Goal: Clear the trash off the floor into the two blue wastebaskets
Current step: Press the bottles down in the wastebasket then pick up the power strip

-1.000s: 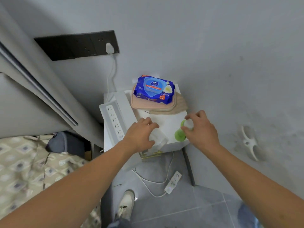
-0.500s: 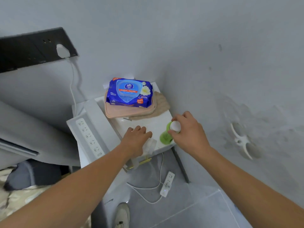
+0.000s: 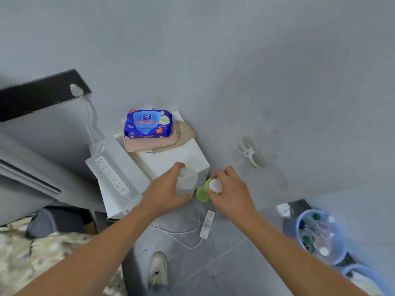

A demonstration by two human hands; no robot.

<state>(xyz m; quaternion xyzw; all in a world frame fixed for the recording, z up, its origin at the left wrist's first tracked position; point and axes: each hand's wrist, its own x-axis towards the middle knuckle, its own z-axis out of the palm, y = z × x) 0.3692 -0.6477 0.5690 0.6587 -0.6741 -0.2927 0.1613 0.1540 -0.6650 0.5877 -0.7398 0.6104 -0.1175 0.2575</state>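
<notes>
White bedside cabinet (image 3: 181, 159) is carrying a blue wipes pack (image 3: 148, 124) at its back, while at its front edge the left hand (image 3: 168, 192) is clutching a translucent bottle (image 3: 186, 181) and the right hand (image 3: 229, 194) is gripping a green-and-white container (image 3: 208, 189).

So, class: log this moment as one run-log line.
left hand: holds clear bottle | right hand: holds green bottle | basket: part full

Your forearms are bare all the way up, no sleeves, no watch or rings on your left hand (image 3: 168, 193) or right hand (image 3: 229, 194). Down low you've got a white low-top sneaker (image 3: 158, 269) on, with a bit of blue-grey trouser hem (image 3: 159, 290) right over it.
</notes>
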